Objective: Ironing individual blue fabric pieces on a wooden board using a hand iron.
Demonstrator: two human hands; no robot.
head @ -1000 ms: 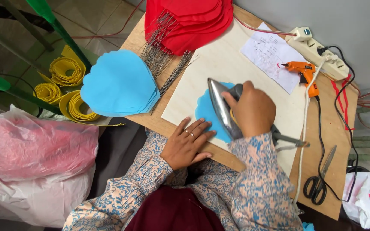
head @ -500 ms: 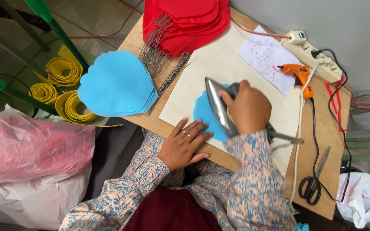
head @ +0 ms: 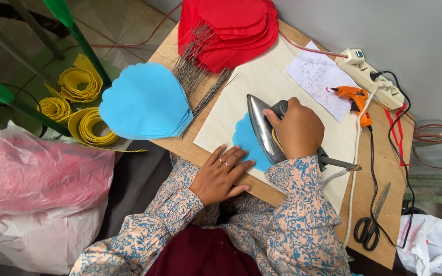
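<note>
1. Table [head: 384, 225] first: wooden, shoved up against a grey wall, with a pale board [head: 262, 82] laid over most of its top.
2. Red petal stack [head: 231, 25] sits at the far edge, and a blue petal stack [head: 144, 102] hangs over the left edge, with a bundle of thin wires [head: 200, 76] between the two.
3. Iron [head: 262, 128] is on the board near the table's front edge, soleplate tipped up and shiny, pressing on a blue petal piece [head: 246, 143].
4. Right hand [head: 297, 128] has its fingers wrapped tight round the iron's handle, so the iron sits right under the palm.
5. Left hand [head: 221, 171] lies flat at the front edge, fingers spread a bit, fingertips resting on the near edge of that blue piece, just beside the iron.
6. Right side of the table: white paper [head: 318, 76], power strip [head: 369, 71] by the wall, orange glue gun [head: 356, 99], and scissors [head: 372, 220] close to the front right corner.
</note>
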